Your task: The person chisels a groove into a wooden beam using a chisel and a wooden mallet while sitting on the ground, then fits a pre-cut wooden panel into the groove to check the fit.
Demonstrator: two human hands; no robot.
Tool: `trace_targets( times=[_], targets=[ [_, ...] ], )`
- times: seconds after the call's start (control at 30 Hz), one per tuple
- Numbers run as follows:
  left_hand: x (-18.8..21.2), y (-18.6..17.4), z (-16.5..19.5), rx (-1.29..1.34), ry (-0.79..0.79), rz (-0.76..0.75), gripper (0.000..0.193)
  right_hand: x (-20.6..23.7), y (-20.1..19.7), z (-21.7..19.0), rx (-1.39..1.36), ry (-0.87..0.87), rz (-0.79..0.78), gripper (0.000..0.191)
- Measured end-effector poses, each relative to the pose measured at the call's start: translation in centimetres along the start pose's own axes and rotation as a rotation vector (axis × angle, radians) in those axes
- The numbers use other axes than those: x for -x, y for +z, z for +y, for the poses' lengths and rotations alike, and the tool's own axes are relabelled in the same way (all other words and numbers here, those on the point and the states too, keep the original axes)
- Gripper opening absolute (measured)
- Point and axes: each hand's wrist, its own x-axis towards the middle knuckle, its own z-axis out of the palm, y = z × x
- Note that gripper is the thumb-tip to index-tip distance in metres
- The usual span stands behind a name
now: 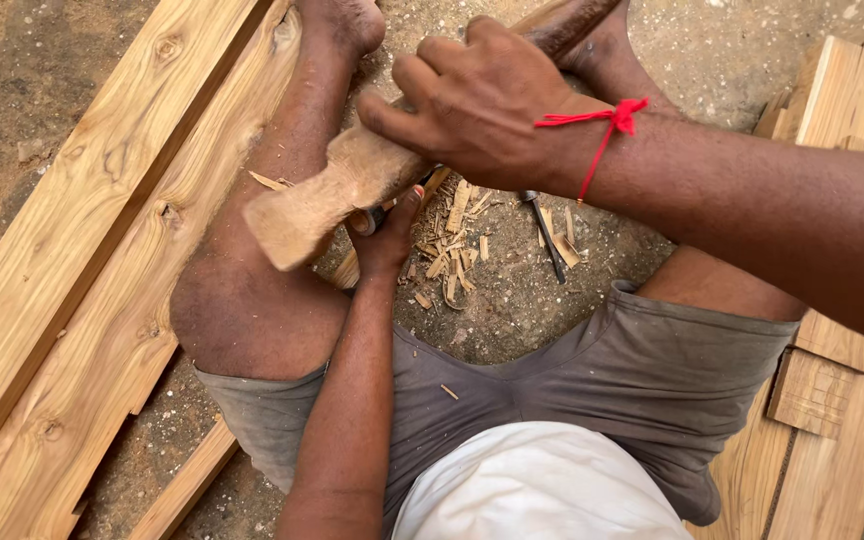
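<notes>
Item: wooden mallet [337, 190], one, gripped around the handle by the right hand [472, 105], whose fingers [422, 75] are curled and pressed together on the wood. The mallet head is held low above the left hand [384, 235].

Item: chisel-like tool [377, 218], one, apparently pinched in the left hand's fingers below the mallet; only a short dark part is seen, so the grip is not fully made out.

Item: loose metal tool [546, 232], one, laid on the sandy ground [532, 300] between the legs, beside a scatter of wood chips [449, 250].

Item: long planks [82, 260], three at least counted at the left; further cut boards [837, 400] stacked at the right.

Risk noted: the left thumb is placed close under the mallet face, so a glancing blow could be landed on it. Bare legs are set either side of the cutting edge, and a slip could be carried toward them.
</notes>
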Motion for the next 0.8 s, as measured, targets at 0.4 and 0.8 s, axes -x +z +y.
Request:
trace_targets(
  times=[0.4,0.8],
  targets=[
    [-1.0,1.0,0.1,-0.148,0.056,-0.020,0.033,2.7,0.1,1.1,-0.161,0.132,-0.131,0.059],
    [-8.8,10.8,13.1,0.310,0.530,-0.226,0.024,21.0,3.6,-3.5,-1.531,1.604,-0.167,0.074]
  ],
)
